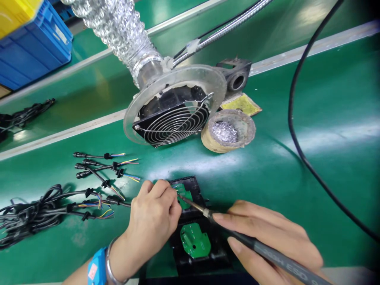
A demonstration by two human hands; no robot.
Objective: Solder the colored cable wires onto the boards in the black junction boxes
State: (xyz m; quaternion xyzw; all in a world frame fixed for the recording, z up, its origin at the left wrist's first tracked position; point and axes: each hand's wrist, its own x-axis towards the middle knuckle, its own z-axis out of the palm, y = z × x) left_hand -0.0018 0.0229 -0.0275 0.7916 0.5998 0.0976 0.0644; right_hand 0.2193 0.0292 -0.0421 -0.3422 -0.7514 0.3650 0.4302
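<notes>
My right hand [273,237] grips a black soldering iron [267,253] like a pen. The iron's tip meets the upper green circuit board [185,196], close to my left fingertips. My left hand [156,211] is closed in a pinch at that board's left edge. A short black cable [123,202] runs in under this hand; its wire ends are hidden by the fingers. A second green circuit board [195,241] lies nearer to me. Both boards sit in a black holder [185,263]. A blue wrist strap [97,267] and a metal bangle circle my left wrist.
Several short cables [97,168] with bared coloured wires lie left, above a bundle of longer black cables [32,213]. A fume extractor fan [175,122] stands ahead, beside a bowl of solder scraps [227,132], a yellow sponge [243,105] and an iron stand [237,77]. A black cord [292,114] loops right.
</notes>
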